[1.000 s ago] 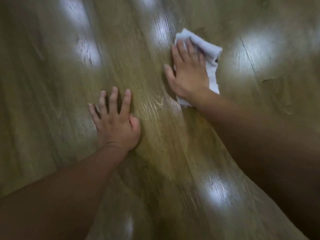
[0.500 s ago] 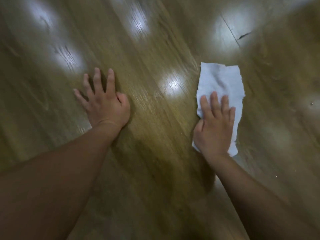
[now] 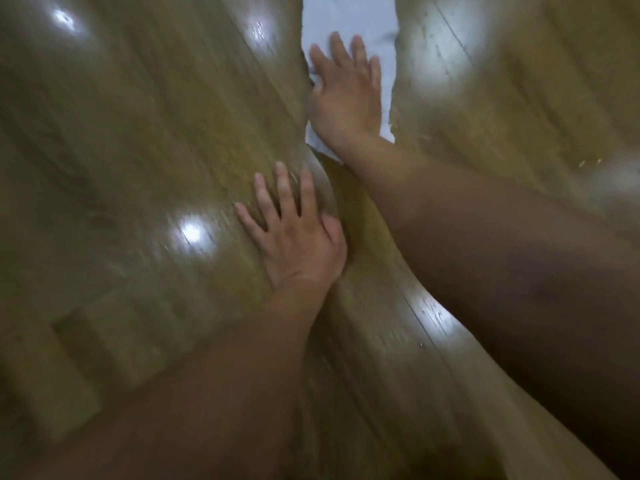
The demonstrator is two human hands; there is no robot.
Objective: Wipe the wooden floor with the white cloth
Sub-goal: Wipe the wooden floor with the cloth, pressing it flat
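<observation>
The wooden floor (image 3: 131, 140) is filling the whole view, its olive-brown planks running on a slant and shining with a glossy finish. Light from above is bouncing off it in white patches: a small glare (image 3: 63, 19) is sitting at the far upper left, a bright spot (image 3: 190, 233) is glowing left of the middle, and a broad glow (image 3: 446, 39) is spreading across the upper right. A dark seam (image 3: 424, 323) is cutting through another reflection lower down. A few pale specks (image 3: 588, 163) are lying near the right edge. Much of the grain is smearing into blur, and the lower corners are falling into shadow.
</observation>
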